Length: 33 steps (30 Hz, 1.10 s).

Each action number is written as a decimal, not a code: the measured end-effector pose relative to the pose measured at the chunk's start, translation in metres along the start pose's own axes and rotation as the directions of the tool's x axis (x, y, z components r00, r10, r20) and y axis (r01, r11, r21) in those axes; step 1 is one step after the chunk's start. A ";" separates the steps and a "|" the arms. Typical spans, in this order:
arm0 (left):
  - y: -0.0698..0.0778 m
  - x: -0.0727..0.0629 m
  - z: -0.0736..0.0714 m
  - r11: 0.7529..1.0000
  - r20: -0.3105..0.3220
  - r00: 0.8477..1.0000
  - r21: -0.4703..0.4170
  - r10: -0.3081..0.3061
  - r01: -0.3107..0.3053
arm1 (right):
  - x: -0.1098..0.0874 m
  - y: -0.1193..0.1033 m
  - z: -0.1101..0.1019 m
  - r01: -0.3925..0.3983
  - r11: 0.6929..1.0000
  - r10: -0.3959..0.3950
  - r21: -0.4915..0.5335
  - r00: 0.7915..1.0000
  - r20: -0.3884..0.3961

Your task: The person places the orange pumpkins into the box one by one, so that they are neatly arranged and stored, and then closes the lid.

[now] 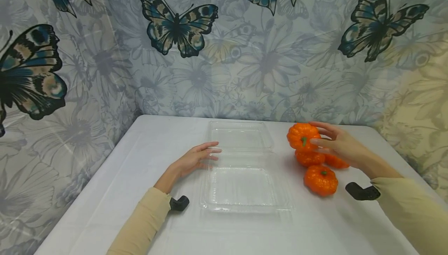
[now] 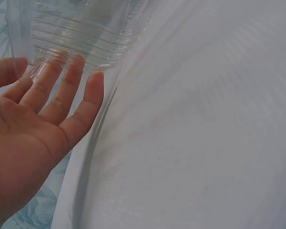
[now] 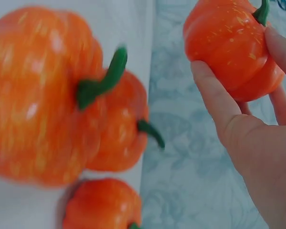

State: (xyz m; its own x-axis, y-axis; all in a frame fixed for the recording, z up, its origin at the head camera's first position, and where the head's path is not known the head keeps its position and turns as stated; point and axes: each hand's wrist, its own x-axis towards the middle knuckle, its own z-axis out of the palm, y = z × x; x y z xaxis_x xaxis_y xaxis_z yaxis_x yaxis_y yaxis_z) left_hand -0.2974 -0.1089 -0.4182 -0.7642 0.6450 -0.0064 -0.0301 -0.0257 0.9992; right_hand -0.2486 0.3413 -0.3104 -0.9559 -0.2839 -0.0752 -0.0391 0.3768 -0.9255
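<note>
A clear plastic clamshell container (image 1: 239,187) lies opened out on the white-covered table (image 1: 315,227), its near half towards the person and its far half (image 1: 239,136) beyond. The left hand (image 1: 192,159) is at the container's left side, near the fold between the halves, its fingers extended and relaxed. In the left wrist view the fingertips meet the ridged plastic edge, and some of them show through it.

The right hand (image 1: 336,142) grips an orange pumpkin (image 1: 301,135) between thumb and fingers, to the right of the container. The right wrist view shows this pumpkin apart from the others, its skin flecked with yellow and its stem green. Three more small pumpkins sit close together on the table: a middle pumpkin (image 1: 308,158) just below the held one in the head view, a partly hidden pumpkin (image 1: 337,161) beneath the right hand, and a front pumpkin (image 1: 321,181) nearest the person.

Both arms wear beige sleeves (image 1: 409,212), with a black device (image 1: 179,203) at each wrist. Behind the table hangs a pale floral backdrop (image 1: 224,80) printed with large blue-and-black butterflies (image 1: 176,23).
</note>
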 end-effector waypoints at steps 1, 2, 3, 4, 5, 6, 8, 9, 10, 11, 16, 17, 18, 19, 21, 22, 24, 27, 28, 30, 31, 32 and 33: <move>0.000 0.000 0.000 1.000 -0.001 1.000 0.000 0.000 0.000 | 0.002 -0.002 0.004 -0.002 1.000 0.002 -0.001 1.000 0.003; 0.000 0.000 0.000 1.000 -0.002 1.000 0.001 0.001 -0.001 | 0.004 -0.004 0.007 -0.006 1.000 0.006 -0.003 1.000 0.008; 0.000 0.000 0.000 1.000 -0.002 1.000 0.002 0.001 -0.001 | 0.006 -0.006 0.011 -0.014 1.000 0.015 -0.011 1.000 0.008; 0.000 0.000 0.000 1.000 -0.003 1.000 0.002 0.002 -0.002 | 0.009 -0.007 0.014 -0.018 1.000 0.018 -0.014 1.000 0.012; 0.000 -0.001 0.000 1.000 -0.004 1.000 0.003 0.003 -0.003 | 0.011 -0.009 0.018 -0.022 0.999 0.023 -0.025 1.000 0.014; -0.001 -0.001 0.000 1.000 -0.004 1.000 0.003 0.005 -0.005 | 0.013 -0.010 0.021 -0.028 0.999 0.028 -0.031 0.999 0.017; -0.001 -0.001 0.000 1.000 -0.002 1.000 0.002 0.006 -0.006 | 0.018 -0.013 0.029 -0.037 0.998 0.038 -0.051 0.999 0.022; -0.001 0.000 0.000 1.000 0.000 1.000 0.002 0.006 -0.006 | 0.019 -0.015 0.032 -0.041 0.997 0.042 -0.064 0.999 0.027; -0.002 0.000 0.000 1.000 0.002 1.000 0.002 0.006 -0.006 | 0.021 -0.016 0.036 -0.047 0.996 0.049 -0.074 0.998 0.030; -0.002 0.000 0.000 1.000 0.004 1.000 0.002 0.007 -0.007 | 0.023 -0.017 0.039 -0.050 0.996 0.053 -0.080 0.998 0.036; -0.002 0.000 0.000 1.000 -0.001 1.000 -0.001 0.006 -0.006 | 0.032 -0.022 0.055 -0.044 0.996 0.050 -0.076 0.996 0.076; -0.002 0.000 0.000 1.000 -0.004 1.000 -0.002 0.006 -0.006 | 0.034 -0.022 0.058 -0.032 0.997 0.038 -0.065 0.995 0.089; -0.002 0.000 0.000 1.000 -0.006 1.000 -0.003 0.006 -0.006 | 0.036 -0.023 0.061 -0.021 0.999 0.026 -0.049 0.994 0.104; -0.002 0.000 0.000 1.000 -0.006 1.000 -0.004 0.006 -0.006 | 0.038 -0.023 0.064 -0.007 0.999 0.011 -0.035 0.993 0.121; -0.002 0.000 0.000 1.000 -0.006 1.000 -0.005 0.007 -0.007 | 0.042 -0.024 0.069 0.015 1.000 -0.017 0.012 0.988 0.155; -0.002 0.000 0.000 1.000 -0.005 1.000 -0.005 0.008 -0.008 | 0.043 -0.024 0.071 0.021 0.999 -0.028 0.040 0.985 0.173; -0.002 0.000 0.000 1.000 -0.003 1.000 -0.005 0.010 -0.010 | 0.046 -0.026 0.075 0.025 0.997 -0.041 0.080 0.979 0.198; -0.001 0.001 0.001 1.000 0.001 1.000 -0.007 0.014 -0.014 | 0.049 -0.028 0.081 0.028 0.995 -0.049 0.101 0.974 0.221; -0.001 0.001 0.001 1.000 0.002 1.000 -0.008 0.013 -0.013 | 0.050 -0.029 0.083 0.029 0.994 -0.051 0.101 0.972 0.227; -0.001 0.000 0.001 1.000 0.001 1.000 -0.011 0.009 -0.009 | 0.052 -0.032 0.087 0.030 0.996 -0.050 0.087 0.970 0.237; -0.001 0.000 0.001 1.000 -0.002 1.000 -0.010 0.007 -0.007 | 0.054 -0.033 0.090 0.029 0.996 -0.047 0.081 0.969 0.241; 0.000 0.000 0.001 1.000 -0.005 1.000 -0.009 0.003 -0.003 | 0.056 -0.034 0.092 0.028 0.997 -0.045 0.074 0.969 0.245; 0.000 -0.001 0.001 1.000 -0.008 1.000 -0.008 0.000 0.000 | 0.057 -0.035 0.095 0.026 0.998 -0.040 0.059 0.968 0.248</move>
State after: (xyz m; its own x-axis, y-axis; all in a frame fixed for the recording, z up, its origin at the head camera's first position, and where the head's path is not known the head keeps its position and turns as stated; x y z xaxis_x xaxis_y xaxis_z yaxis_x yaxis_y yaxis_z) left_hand -0.2962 -0.1084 -0.4183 -0.7695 0.6387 -0.0067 -0.0352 -0.0319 0.9989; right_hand -0.2743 0.2279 -0.3171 -0.8515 -0.5084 -0.1283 -0.0463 0.3165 -0.9474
